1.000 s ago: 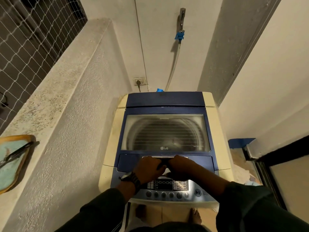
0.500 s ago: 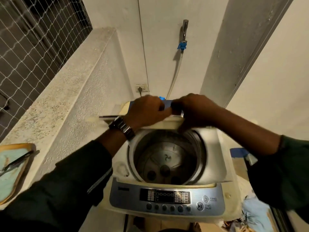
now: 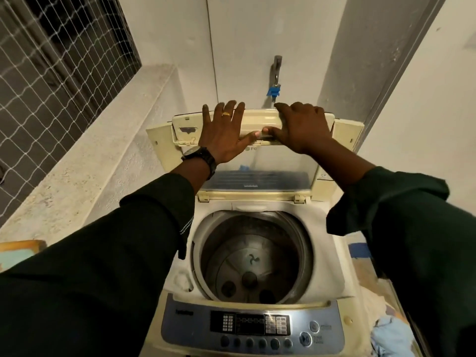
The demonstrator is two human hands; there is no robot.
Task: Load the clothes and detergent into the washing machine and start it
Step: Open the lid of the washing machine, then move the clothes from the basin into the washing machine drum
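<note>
A cream and blue top-loading washing machine (image 3: 332, 256) fills the lower middle of the view. Its folding lid (image 3: 260, 119) stands raised against the back wall. The steel drum (image 3: 249, 256) is exposed and has no clothes in it. My left hand (image 3: 221, 132) lies flat on the lid's upper panel with fingers spread. My right hand (image 3: 301, 127) curls over the lid's top edge, thumb under the handle ridge. The control panel (image 3: 252, 328) with buttons runs along the front. A pile of light blue and pale clothes (image 3: 386, 336) lies at the lower right. No detergent is visible.
A rough concrete ledge (image 3: 103, 155) runs along the left under a netted window (image 3: 51, 60). A tap with a blue fitting (image 3: 275, 81) sticks out of the wall behind the lid. A framed tray (image 3: 18, 253) rests on the ledge at far left. A wall and door frame close in on the right.
The lid was shut with both hands on its front handle; the hands then lifted and folded it back. It now stands upright, and my left hand has flattened against it.
</note>
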